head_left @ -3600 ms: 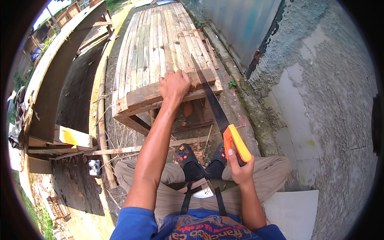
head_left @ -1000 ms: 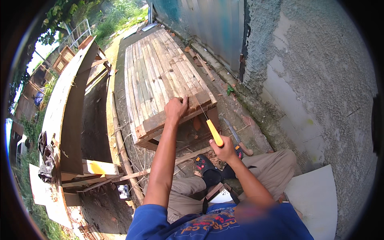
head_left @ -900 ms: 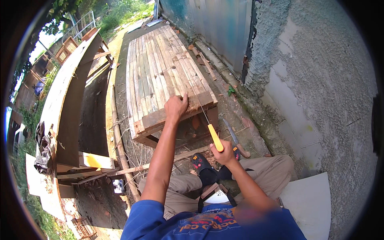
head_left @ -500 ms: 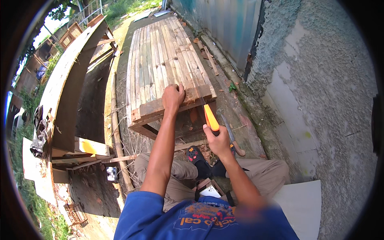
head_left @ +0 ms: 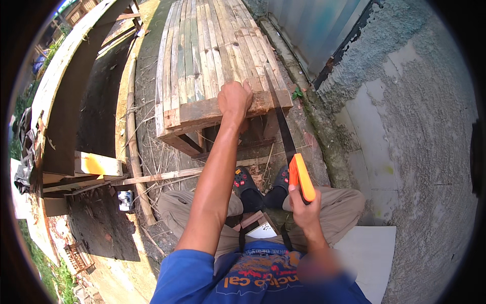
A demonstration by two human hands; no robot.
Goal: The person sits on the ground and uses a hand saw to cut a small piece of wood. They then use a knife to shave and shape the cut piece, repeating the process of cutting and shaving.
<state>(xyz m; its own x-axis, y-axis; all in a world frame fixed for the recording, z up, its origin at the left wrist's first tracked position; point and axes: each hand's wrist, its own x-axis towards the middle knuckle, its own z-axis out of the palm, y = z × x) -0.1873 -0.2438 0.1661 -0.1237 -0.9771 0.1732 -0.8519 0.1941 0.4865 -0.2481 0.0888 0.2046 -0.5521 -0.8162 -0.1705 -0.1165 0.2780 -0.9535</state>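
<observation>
The right hand (head_left: 307, 209) is closed around the orange and black handle of a hand saw (head_left: 287, 137), thumb along the left side of the grip, with the handle out in front of the bench's near edge and above the ground by the person's right foot. From that grip the dark blade runs forward and slightly left, crossing the near edge of the slatted bench (head_left: 195, 55) a little in from its near right corner, and its narrow tip reaches over the slats beyond. Along this near edge lies a wooden board (head_left: 200, 112), its right end at the near right corner; the blade passes across it near that end, though whether the teeth sit in a cut cannot be made out. The left hand (head_left: 235, 100) rests on the same board, around the middle of the near edge, left of the blade and well apart from it; its fingers are curled over the top and their tips are hidden, so how firmly it clasps the wood cannot be told. The person's dark shoes (head_left: 247, 183) stand on the ground below the bench's near edge, a white sheet (head_left: 373, 253) lies beside the right leg, and a rough grey wall (head_left: 425, 131) rises beyond the bench's right edge.
</observation>
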